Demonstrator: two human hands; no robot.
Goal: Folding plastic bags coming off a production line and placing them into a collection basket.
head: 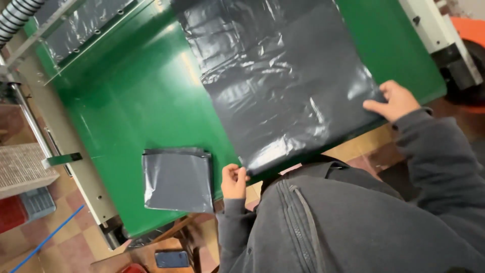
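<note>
A: Containers? Red crate [11, 212] at lower left, cut off by the frame; contents not readable.

B: Anything hidden?

A: My torso covers the near edge of the green bench [136, 116]. A dark flat object on the floor is too small to make out.

B: The sheet?

A: Large black plastic sheet [283, 81], glossy, wrinkled, lying flat across the bench. My left hand [234, 181] pinches its near corner; my right hand [394, 101] presses the right edge, fingers together. Folded grey stack [177, 179] lies left, apart.
</note>
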